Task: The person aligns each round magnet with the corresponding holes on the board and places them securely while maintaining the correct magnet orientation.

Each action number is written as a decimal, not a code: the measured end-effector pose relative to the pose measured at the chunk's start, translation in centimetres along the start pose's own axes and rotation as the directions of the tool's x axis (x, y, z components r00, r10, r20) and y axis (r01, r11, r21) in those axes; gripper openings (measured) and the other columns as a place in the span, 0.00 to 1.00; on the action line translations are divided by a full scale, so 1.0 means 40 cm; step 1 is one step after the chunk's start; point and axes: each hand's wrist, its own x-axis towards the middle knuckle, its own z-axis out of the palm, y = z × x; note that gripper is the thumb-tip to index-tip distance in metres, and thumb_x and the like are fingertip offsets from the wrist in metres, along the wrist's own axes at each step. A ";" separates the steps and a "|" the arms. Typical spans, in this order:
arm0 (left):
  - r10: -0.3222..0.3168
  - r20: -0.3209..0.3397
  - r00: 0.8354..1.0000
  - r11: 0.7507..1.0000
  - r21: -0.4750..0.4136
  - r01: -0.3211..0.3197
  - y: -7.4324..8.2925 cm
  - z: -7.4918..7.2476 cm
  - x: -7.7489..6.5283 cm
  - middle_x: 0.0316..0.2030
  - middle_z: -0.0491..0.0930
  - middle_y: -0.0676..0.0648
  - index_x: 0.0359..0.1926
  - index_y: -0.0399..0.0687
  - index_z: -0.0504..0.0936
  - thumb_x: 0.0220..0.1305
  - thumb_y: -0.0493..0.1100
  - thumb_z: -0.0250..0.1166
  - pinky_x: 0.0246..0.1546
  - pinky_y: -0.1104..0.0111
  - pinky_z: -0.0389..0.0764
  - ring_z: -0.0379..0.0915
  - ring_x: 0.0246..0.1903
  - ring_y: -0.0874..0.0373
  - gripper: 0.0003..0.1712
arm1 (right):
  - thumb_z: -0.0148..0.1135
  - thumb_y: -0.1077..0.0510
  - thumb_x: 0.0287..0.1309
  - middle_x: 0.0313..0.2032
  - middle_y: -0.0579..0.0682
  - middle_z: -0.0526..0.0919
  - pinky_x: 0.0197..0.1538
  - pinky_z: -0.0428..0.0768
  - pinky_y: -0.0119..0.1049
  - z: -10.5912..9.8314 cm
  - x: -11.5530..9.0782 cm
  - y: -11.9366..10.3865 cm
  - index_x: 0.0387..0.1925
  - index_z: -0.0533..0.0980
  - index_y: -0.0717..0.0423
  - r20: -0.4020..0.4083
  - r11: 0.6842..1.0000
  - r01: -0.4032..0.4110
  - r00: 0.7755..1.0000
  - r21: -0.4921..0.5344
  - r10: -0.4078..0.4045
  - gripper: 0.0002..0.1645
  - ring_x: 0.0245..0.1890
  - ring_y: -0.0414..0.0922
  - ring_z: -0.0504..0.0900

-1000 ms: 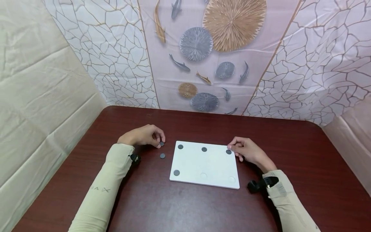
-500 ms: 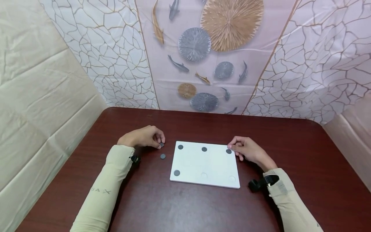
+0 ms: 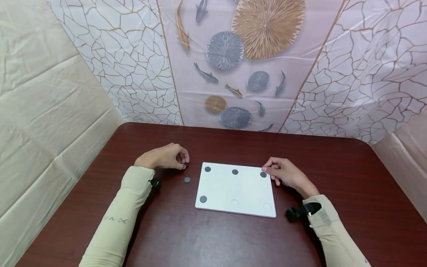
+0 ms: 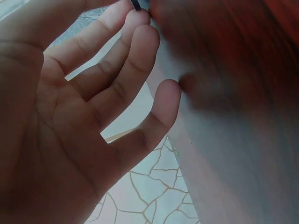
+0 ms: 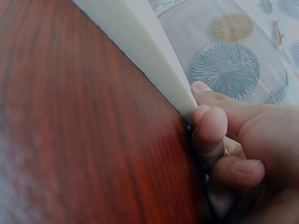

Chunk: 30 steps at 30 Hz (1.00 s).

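My left hand pinches a small dark grey disc between thumb and fingertips, low over the table to the left of a white board. In the left wrist view, only the thin edge of that dark disc shows at the fingertips. A second grey disc lies flat just nearer to me. The white board carries three discs along its far side and one at its near left corner. My right hand grips the board's far right corner, thumb on top next to the corner disc, other fingers against the side.
Two shallow round recesses show on the board's near side, a middle recess and a right recess. The dark red-brown table ends at a patterned cloth backdrop, with pale cloth on both sides.
The disc in my left fingertips has tilted up from lying nearly flat, and now shows more edge-on. My right hand and the board stay in place.
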 end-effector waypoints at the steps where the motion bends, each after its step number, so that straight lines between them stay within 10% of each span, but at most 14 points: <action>1: 0.001 -0.005 1.000 1.000 0.005 -0.001 -0.001 0.000 -0.001 0.31 0.82 0.55 0.38 0.50 0.86 0.61 0.35 0.70 0.41 0.67 0.80 0.77 0.34 0.61 0.06 | 0.61 0.58 0.77 0.20 0.48 0.74 0.22 0.71 0.31 0.000 0.000 0.000 0.46 0.81 0.65 0.001 1.000 0.006 1.000 0.000 -0.006 0.11 0.15 0.39 0.72; 30: 0.021 0.015 1.000 1.000 -0.014 -0.020 -0.002 -0.012 0.001 0.34 0.88 0.56 0.38 0.50 0.92 0.58 0.31 0.76 0.38 0.68 0.81 0.78 0.32 0.63 0.10 | 0.61 0.58 0.77 0.20 0.48 0.74 0.22 0.72 0.31 0.001 0.000 -0.001 0.47 0.81 0.65 0.002 1.000 0.005 1.000 -0.002 -0.005 0.12 0.15 0.39 0.72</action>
